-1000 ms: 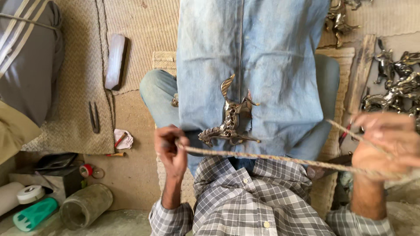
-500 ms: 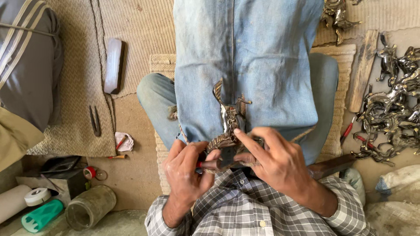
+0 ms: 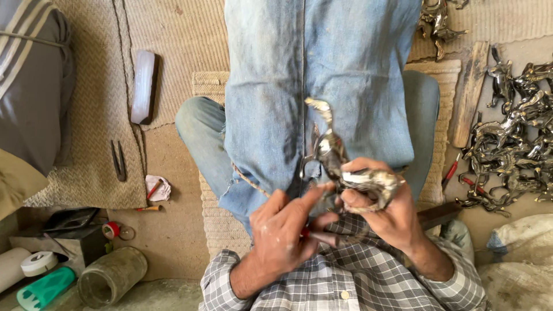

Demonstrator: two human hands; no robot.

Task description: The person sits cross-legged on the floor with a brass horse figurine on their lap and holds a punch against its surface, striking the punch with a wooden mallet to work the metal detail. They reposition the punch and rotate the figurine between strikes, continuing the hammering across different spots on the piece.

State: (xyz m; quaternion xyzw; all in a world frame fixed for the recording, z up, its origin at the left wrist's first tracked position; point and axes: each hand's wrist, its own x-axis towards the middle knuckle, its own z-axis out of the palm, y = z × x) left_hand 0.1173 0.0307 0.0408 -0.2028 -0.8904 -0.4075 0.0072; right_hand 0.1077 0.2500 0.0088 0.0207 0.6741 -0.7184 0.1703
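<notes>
Metal horse figurine (image 3: 340, 167) over the denim lap, gripped in right hand (image 3: 383, 210). Left hand (image 3: 285, 233) closed on a red-handled tool (image 3: 304, 233), forefinger touching figurine. More figurines (image 3: 512, 144) at the floor's right edge.

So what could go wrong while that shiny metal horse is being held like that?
The metal horse has thin pointed parts sticking up, so it might poke the right hand gripping it, or the left hand beside it. It sits over the jeans, so if it slipped, it could jab a leg or fall onto the mat.
</notes>
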